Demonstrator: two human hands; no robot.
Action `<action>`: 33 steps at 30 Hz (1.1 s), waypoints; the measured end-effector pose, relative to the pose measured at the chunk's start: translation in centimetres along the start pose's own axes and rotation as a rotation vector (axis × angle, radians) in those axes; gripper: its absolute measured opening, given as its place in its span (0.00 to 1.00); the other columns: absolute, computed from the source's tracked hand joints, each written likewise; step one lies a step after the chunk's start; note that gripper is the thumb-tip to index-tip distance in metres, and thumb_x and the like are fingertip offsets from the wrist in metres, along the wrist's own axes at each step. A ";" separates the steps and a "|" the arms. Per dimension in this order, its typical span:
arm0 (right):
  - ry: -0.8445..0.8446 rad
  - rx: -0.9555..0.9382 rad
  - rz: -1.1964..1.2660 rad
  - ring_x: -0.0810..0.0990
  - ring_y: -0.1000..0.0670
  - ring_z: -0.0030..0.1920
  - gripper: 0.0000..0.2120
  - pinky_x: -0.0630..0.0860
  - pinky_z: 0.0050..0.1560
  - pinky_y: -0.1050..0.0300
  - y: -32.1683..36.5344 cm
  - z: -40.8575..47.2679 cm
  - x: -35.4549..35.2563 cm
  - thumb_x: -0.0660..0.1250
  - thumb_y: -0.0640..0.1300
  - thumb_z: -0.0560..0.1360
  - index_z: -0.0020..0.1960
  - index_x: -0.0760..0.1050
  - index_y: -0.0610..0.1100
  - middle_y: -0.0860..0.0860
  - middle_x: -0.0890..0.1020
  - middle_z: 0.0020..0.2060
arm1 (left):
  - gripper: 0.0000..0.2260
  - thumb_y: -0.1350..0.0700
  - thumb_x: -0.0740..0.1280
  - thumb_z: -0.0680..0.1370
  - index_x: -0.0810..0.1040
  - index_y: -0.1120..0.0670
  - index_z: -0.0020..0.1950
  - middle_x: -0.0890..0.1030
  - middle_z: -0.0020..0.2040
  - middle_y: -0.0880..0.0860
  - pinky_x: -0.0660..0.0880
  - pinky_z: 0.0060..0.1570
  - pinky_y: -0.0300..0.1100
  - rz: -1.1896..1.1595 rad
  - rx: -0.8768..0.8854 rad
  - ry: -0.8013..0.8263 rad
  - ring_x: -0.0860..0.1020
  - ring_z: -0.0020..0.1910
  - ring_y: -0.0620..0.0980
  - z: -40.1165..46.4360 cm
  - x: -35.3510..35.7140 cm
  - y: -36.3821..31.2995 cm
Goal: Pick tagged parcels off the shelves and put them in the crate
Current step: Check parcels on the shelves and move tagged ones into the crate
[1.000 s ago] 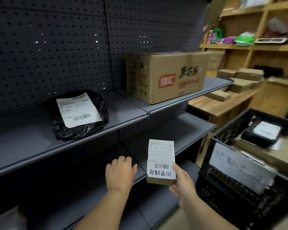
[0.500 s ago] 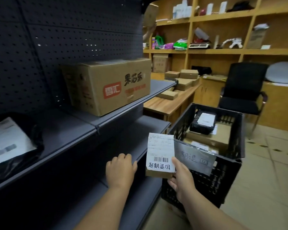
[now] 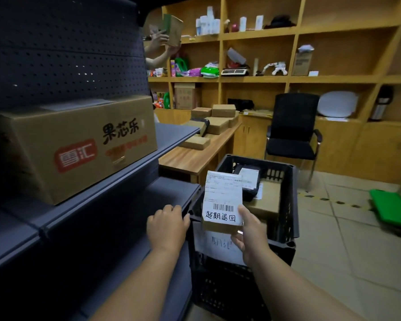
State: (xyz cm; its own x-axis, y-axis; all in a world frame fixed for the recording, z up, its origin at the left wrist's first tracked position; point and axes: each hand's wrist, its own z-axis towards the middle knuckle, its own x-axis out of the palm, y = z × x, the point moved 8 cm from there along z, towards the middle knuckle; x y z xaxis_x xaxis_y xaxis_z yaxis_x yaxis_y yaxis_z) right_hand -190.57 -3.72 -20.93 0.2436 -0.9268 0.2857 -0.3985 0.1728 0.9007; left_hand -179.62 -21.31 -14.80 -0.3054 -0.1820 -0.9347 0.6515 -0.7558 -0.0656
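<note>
Your right hand (image 3: 250, 230) pinches the tagged parcel (image 3: 222, 202) upright, left hand (image 3: 167, 224) curled empty; crate (image 3: 289, 200) opening lies at 1 o'clock.

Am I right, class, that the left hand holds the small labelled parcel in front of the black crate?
Not quite. The head view shows the right hand holding the small labelled parcel in front of the black crate; the left hand is empty.
</note>
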 end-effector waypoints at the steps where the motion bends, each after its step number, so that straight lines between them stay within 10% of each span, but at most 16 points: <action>1: -0.007 -0.005 0.005 0.82 0.47 0.50 0.10 0.77 0.51 0.52 0.6 0.8 -0.4 0.64 0.55 0.76 0.51 0.77 0.51 0.50 0.84 0.47 | 0.15 0.43 0.55 0.79 0.76 0.50 0.55 0.78 0.53 0.50 0.68 0.45 0.44 0.000 0.006 -0.004 0.77 0.52 0.52 0.8 0.1 -0.9; 4: -0.016 -0.018 0.033 0.83 0.47 0.47 0.07 0.78 0.43 0.54 2.2 3.2 -1.5 0.65 0.54 0.76 0.47 0.76 0.51 0.50 0.84 0.44 | 0.15 0.43 0.55 0.80 0.76 0.50 0.53 0.79 0.52 0.50 0.67 0.43 0.44 -0.017 0.016 -0.003 0.77 0.51 0.52 2.9 0.9 -3.3; 11: -0.045 -0.012 0.034 0.80 0.44 0.54 0.13 0.74 0.62 0.45 3.7 8.0 -4.6 0.65 0.55 0.76 0.56 0.76 0.49 0.45 0.82 0.53 | 0.15 0.44 0.55 0.80 0.76 0.51 0.53 0.79 0.51 0.50 0.67 0.44 0.45 -0.105 0.006 -0.003 0.77 0.51 0.52 6.4 2.9 -7.9; 23: -0.107 0.059 0.081 0.84 0.47 0.44 0.11 0.79 0.36 0.56 3.8 12.8 -6.6 0.65 0.51 0.77 0.53 0.76 0.46 0.45 0.85 0.46 | 0.15 0.44 0.57 0.79 0.77 0.52 0.51 0.79 0.49 0.51 0.68 0.46 0.47 -0.270 -0.050 0.050 0.77 0.49 0.54 10.7 6.3 -11.6; 29: -0.086 0.133 0.050 0.72 0.57 0.18 0.16 0.67 0.18 0.65 2.6 15.7 -7.0 0.63 0.53 0.77 0.55 0.77 0.42 0.53 0.80 0.23 | 0.14 0.46 0.60 0.79 0.77 0.54 0.44 0.77 0.39 0.51 0.65 0.32 0.40 -0.729 -0.268 0.265 0.73 0.37 0.50 12.9 10.8 -13.1; 33: -0.112 0.208 0.021 0.78 0.54 0.22 0.14 0.71 0.21 0.64 1.2 17.2 -7.5 0.64 0.54 0.76 0.52 0.78 0.43 0.48 0.83 0.34 | 0.14 0.46 0.62 0.78 0.75 0.56 0.41 0.76 0.37 0.54 0.64 0.32 0.40 -1.141 -0.509 0.521 0.71 0.36 0.52 12.8 15.2 -14.6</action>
State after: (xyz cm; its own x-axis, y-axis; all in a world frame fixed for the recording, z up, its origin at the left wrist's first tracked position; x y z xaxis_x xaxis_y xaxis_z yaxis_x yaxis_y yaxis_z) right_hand -208.11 -2.33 -27.65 0.1385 -0.9569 0.2553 -0.5791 0.1309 0.8047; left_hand -202.67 -21.16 -23.57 -0.6216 0.7285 -0.2878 0.4307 0.0109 -0.9024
